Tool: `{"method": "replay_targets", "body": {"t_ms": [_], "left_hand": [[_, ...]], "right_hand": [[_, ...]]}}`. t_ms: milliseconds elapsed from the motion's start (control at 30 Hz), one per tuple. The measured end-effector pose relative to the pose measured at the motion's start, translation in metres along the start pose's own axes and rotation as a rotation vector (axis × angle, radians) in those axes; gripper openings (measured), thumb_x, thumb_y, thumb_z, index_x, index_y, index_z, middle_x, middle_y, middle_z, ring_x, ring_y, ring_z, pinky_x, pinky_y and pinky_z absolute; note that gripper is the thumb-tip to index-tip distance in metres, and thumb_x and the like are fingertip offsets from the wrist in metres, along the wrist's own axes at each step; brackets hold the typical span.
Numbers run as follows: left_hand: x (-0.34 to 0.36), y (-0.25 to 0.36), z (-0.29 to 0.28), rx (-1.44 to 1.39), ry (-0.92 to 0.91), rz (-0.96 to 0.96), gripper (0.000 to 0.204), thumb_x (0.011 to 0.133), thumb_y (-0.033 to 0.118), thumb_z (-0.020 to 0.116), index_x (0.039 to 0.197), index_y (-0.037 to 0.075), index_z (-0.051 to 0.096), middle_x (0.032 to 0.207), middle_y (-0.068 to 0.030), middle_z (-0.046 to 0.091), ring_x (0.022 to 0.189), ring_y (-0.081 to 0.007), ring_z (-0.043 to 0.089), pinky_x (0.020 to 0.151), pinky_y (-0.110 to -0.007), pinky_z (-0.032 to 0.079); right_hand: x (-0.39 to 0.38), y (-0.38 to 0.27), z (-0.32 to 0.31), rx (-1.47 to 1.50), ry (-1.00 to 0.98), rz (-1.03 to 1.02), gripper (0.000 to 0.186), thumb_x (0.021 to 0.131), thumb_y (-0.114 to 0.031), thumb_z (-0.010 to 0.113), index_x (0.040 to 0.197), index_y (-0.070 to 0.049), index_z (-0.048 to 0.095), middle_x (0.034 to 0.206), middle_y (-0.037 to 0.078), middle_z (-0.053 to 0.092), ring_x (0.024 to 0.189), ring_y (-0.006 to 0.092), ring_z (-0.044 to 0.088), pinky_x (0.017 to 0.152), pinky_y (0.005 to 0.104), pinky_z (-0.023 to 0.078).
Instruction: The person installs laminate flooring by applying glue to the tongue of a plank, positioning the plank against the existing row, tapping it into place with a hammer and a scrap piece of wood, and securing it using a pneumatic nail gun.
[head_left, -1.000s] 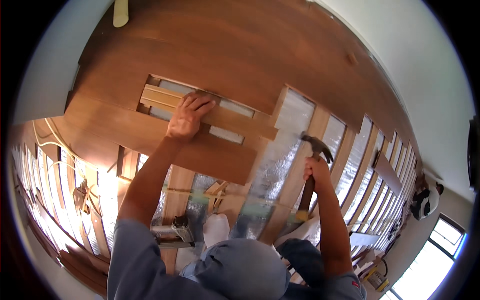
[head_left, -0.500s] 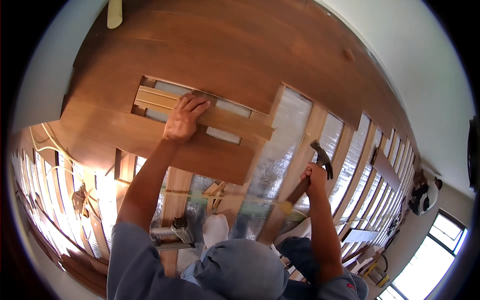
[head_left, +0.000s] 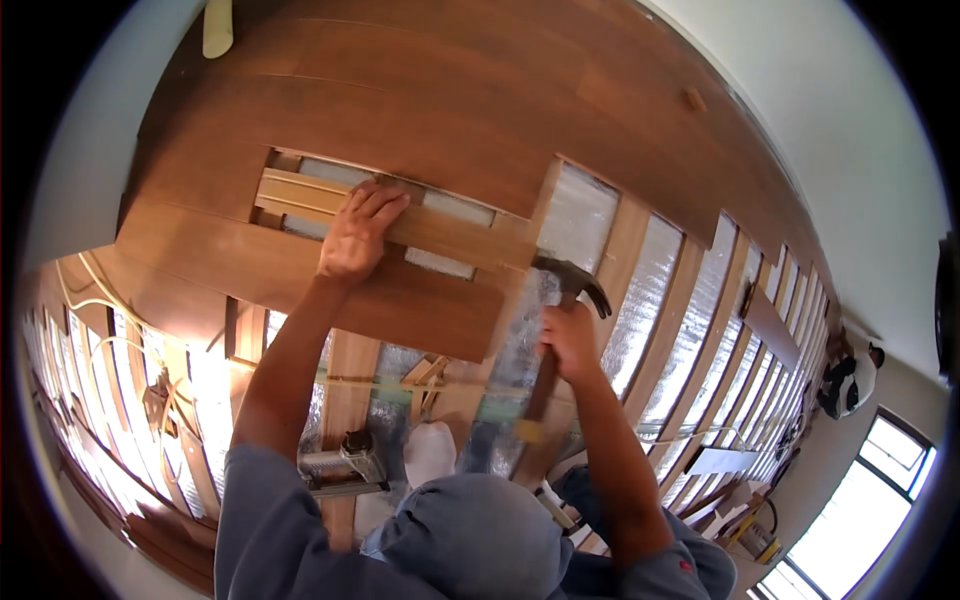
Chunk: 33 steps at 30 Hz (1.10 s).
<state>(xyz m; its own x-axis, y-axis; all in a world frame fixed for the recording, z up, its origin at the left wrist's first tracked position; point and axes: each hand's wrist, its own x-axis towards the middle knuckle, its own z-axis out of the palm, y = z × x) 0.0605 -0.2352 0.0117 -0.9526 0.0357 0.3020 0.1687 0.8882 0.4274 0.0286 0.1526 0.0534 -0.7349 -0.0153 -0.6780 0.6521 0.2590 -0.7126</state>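
Note:
A pale wooden floorboard (head_left: 460, 237), grooved at its left part, lies across a gap in the brown plank floor. Over its middle my left hand (head_left: 353, 232) is closed, fingers together and pressing on it. My right hand (head_left: 568, 340) grips the dark handle of a claw hammer (head_left: 577, 284). The hammer head is at the board's right end; blur hides whether they touch. Through the gap, silvery foil and crosswise battens show beside the board.
Brown planks (head_left: 420, 110) cover the far side. Bare battens (head_left: 668, 328) over foil run to the right. A nail gun (head_left: 358, 462) lies near my left, cords (head_left: 97, 275) farther left. A co-worker (head_left: 850, 382) crouches at the far right. A small wood block (head_left: 695, 99) lies on the planks.
My right hand has swung the hammer leftward, bringing its head to the board's right end. My left hand stays on the board, and the view has shifted slightly.

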Motion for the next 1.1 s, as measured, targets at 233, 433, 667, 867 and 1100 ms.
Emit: {"method": "replay_targets", "body": {"t_ms": [233, 433, 667, 867, 1100], "left_hand": [[-0.003, -0.004, 0.004, 0.001, 0.031, 0.001, 0.046, 0.078, -0.007, 0.055, 0.121, 0.003, 0.069, 0.128, -0.0116, 0.067, 0.127, -0.0376, 0.056, 0.115, -0.048, 0.044], [-0.001, 0.000, 0.004, -0.013, 0.006, -0.030, 0.044, 0.080, -0.005, 0.055, 0.120, 0.004, 0.069, 0.128, -0.0120, 0.066, 0.129, -0.0366, 0.055, 0.114, -0.049, 0.044], [-0.001, -0.001, 0.010, -0.037, -0.107, -0.037, 0.063, 0.077, 0.011, 0.069, 0.139, 0.012, 0.062, 0.140, -0.0133, 0.059, 0.137, -0.0381, 0.049, 0.119, -0.049, 0.040], [-0.003, -0.002, 0.002, -0.017, 0.074, 0.032, 0.040, 0.089, 0.013, 0.063, 0.128, 0.009, 0.067, 0.134, -0.0105, 0.063, 0.124, -0.0340, 0.057, 0.112, -0.045, 0.046], [-0.024, -0.019, 0.008, 0.054, 0.004, 0.037, 0.042, 0.090, 0.013, 0.057, 0.130, 0.018, 0.068, 0.132, -0.0024, 0.062, 0.125, -0.0259, 0.055, 0.117, -0.042, 0.039]], "right_hand": [[-0.008, -0.038, -0.028, 0.015, -0.005, 0.143, 0.017, 0.094, -0.013, 0.066, 0.086, -0.006, 0.053, 0.068, 0.001, 0.049, 0.051, 0.0116, 0.049, 0.046, 0.0318, 0.046], [-0.004, -0.010, 0.024, 0.099, 0.019, 0.162, 0.015, 0.092, -0.012, 0.068, 0.088, -0.007, 0.054, 0.069, 0.001, 0.050, 0.052, 0.0125, 0.050, 0.045, 0.0328, 0.047], [0.003, -0.010, 0.002, 0.008, -0.081, 0.075, 0.018, 0.094, -0.014, 0.068, 0.088, -0.012, 0.051, 0.066, -0.002, 0.048, 0.049, 0.0102, 0.049, 0.041, 0.0306, 0.047], [-0.004, 0.006, 0.012, 0.112, -0.049, 0.067, 0.019, 0.095, -0.013, 0.069, 0.099, -0.010, 0.051, 0.073, 0.002, 0.052, 0.055, 0.0155, 0.054, 0.047, 0.0357, 0.051], [-0.008, 0.006, 0.018, 0.112, -0.089, 0.126, 0.020, 0.094, -0.012, 0.070, 0.098, -0.010, 0.051, 0.073, 0.003, 0.053, 0.055, 0.0158, 0.053, 0.046, 0.0346, 0.048]]}}
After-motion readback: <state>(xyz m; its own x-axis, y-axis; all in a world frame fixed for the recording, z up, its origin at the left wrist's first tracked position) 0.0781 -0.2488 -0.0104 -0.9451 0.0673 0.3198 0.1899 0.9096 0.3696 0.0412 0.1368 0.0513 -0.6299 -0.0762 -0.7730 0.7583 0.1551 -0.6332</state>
